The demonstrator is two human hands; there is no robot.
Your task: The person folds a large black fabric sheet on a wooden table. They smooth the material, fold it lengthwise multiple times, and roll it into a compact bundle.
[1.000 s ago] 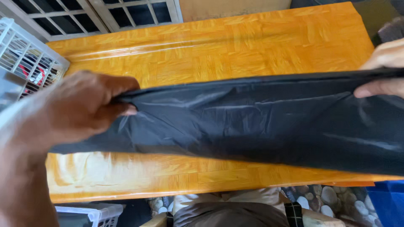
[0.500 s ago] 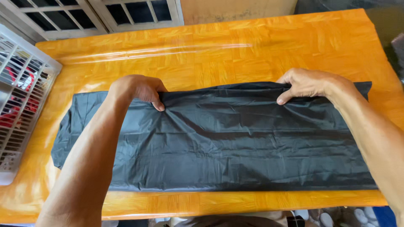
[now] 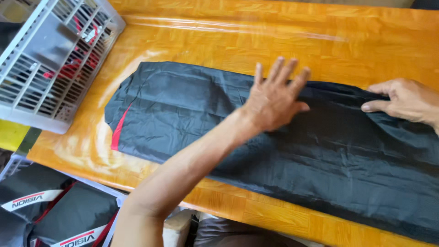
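A view from above onto a glossy orange wooden tabletop (image 3: 375,41), seen from the head of a person at work. A long black garment (image 3: 274,151) of thin, slightly shiny cloth lies flat along the tabletop, running from the left of centre out past the right edge of the view. A narrow red stripe (image 3: 120,130) shows at its left end.

The left hand (image 3: 274,98) rests palm down near the garment's far edge, its fingers (image 3: 287,72) spread wide and open, gripping nothing; the flat palm appears to press the cloth smooth. The forearm reaches in diagonally from the bottom of the view.

The right hand (image 3: 404,100) sits further right on the same far edge, its fingers curled down with the tips on the cloth. It seems to pin or pinch a fold there, though whether any cloth is caught between the fingers cannot be told.

At the top left, a white plastic basket (image 3: 41,105) with slatted sides stands on the tabletop's corner, near the garment but apart from it, with something red inside. Below the tabletop at bottom left, a crate holds folded dark garments (image 3: 68,215) with red and white trim
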